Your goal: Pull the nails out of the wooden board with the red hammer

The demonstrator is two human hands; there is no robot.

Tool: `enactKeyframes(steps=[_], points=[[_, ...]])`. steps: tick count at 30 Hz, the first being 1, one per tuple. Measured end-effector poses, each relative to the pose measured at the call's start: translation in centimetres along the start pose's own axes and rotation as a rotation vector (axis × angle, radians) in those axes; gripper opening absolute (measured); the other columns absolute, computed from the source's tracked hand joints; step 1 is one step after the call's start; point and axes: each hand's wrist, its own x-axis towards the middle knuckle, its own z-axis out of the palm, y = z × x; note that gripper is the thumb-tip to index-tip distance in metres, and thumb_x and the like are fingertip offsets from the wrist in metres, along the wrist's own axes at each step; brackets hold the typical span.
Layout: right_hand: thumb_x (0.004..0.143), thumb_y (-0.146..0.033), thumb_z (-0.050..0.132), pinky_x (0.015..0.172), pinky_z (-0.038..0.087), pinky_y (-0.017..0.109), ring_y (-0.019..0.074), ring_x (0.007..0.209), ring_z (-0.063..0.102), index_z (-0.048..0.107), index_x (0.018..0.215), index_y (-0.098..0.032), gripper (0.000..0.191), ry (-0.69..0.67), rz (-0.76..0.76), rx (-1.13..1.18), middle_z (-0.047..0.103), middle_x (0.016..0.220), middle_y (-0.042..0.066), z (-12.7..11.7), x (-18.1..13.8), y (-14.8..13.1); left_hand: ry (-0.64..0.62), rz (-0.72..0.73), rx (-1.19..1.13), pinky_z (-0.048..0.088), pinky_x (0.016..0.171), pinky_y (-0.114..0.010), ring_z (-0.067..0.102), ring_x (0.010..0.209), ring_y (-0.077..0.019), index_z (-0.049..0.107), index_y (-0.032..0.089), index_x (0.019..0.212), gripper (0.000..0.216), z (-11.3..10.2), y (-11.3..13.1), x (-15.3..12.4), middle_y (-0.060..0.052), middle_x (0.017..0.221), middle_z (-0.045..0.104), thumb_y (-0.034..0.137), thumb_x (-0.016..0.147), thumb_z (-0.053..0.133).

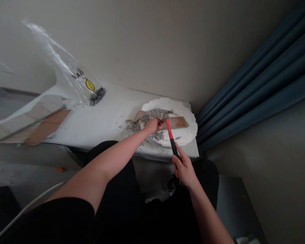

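My right hand (184, 166) is wrapped round the black grip of a hammer (169, 130) with a red shaft. The grey hammer head is over a reddish-brown rectangular piece (179, 122), close to my left fingertips. My left hand (153, 125) is closed in a pinch beside the head; whatever lies between its fingers is too small to make out. Beneath both is a white, rough-edged round slab (189, 135). Grey crumbled rubble (156, 113) covers much of its left half, and a flat tan fragment (139, 115) rests at its left edge.
The slab lies on a white table (104, 123), against a wall. More grey crumbs are scattered left of it. Farther left stand a clear plastic bag (77, 79) with dark bits at its bottom and a brown flat piece (47, 127). A blue-grey curtain (254, 81) hangs at the right.
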Motion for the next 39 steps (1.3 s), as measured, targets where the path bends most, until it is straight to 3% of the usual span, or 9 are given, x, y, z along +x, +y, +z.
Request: enactKeyframes(steps=[6, 11, 16, 21, 26, 34, 39], points=[[0.096, -0.045, 0.064, 0.035, 0.03, 0.018, 0.007, 0.04, 0.033, 0.028, 0.168, -0.028, 0.082, 0.021, -0.071, 0.039, 0.043, 0.064, -0.009, 0.6, -0.3, 0.0, 0.004, 0.027, 0.02, 0.048, 0.069, -0.026, 0.065, 0.073, -0.0188, 0.072, 0.013, 0.076, 0.012, -0.2, 0.1, -0.1, -0.006, 0.078, 0.074, 0.023, 0.078, 0.065], [0.096, -0.045, 0.063, 0.033, 0.03, 0.018, 0.0073, 0.039, 0.034, 0.028, 0.168, -0.026, 0.082, 0.009, 0.021, 0.028, 0.043, 0.064, -0.008, 0.8, -0.6, 0.2, -0.015, -0.015, 0.025, 0.046, 0.065, -0.026, 0.065, 0.069, -0.0186, 0.074, 0.011, 0.081, 0.013, -0.1, 0.1, 0.0, -0.008, 0.078, 0.075, 0.018, 0.077, 0.065], [0.097, -0.046, 0.062, 0.033, 0.03, 0.018, 0.0064, 0.039, 0.034, 0.027, 0.168, -0.027, 0.082, 0.035, -0.04, 0.032, 0.045, 0.066, -0.008, 0.8, -0.9, -0.1, -0.035, 0.001, 0.037, 0.048, 0.07, -0.027, 0.065, 0.07, -0.0193, 0.074, 0.012, 0.076, 0.012, 0.2, -0.1, 0.2, -0.007, 0.074, 0.073, 0.018, 0.078, 0.064], [0.094, -0.047, 0.064, 0.032, 0.031, 0.018, 0.0071, 0.039, 0.035, 0.029, 0.168, -0.027, 0.084, 0.034, 0.032, 0.016, 0.045, 0.065, -0.008, 0.7, -0.7, 0.0, -0.024, -0.024, 0.009, 0.051, 0.074, -0.029, 0.068, 0.076, -0.0209, 0.076, 0.013, 0.086, 0.013, 0.0, -0.2, 0.1, -0.009, 0.084, 0.076, 0.019, 0.079, 0.067], [0.096, -0.047, 0.063, 0.033, 0.03, 0.018, 0.0066, 0.039, 0.033, 0.03, 0.167, -0.027, 0.082, 0.055, -0.03, 0.03, 0.044, 0.064, -0.008, 0.7, -0.9, 0.2, -0.023, -0.042, 0.01, 0.051, 0.074, -0.029, 0.067, 0.075, -0.0213, 0.075, 0.013, 0.081, 0.011, 0.0, 0.1, 0.0, -0.008, 0.08, 0.076, 0.018, 0.078, 0.065], [0.097, -0.046, 0.062, 0.033, 0.031, 0.017, 0.0065, 0.038, 0.036, 0.025, 0.169, -0.026, 0.083, 0.015, 0.006, 0.036, 0.044, 0.065, -0.009, 0.8, -0.7, 1.0, -0.07, -0.005, -0.004, 0.052, 0.079, -0.03, 0.07, 0.082, -0.0225, 0.076, 0.013, 0.084, 0.013, -0.8, -0.2, 0.2, -0.011, 0.089, 0.077, 0.023, 0.079, 0.07], [0.094, -0.046, 0.064, 0.032, 0.031, 0.018, 0.0064, 0.038, 0.035, 0.028, 0.168, -0.025, 0.085, 0.017, 0.026, 0.035, 0.045, 0.066, -0.009, 0.9, -0.5, 1.0, 0.0, -0.094, -0.068, 0.055, 0.086, -0.031, 0.071, 0.091, -0.0234, 0.076, 0.014, 0.097, 0.021, -1.5, -0.1, 0.1, -0.01, 0.098, 0.078, 0.015, 0.078, 0.066]])
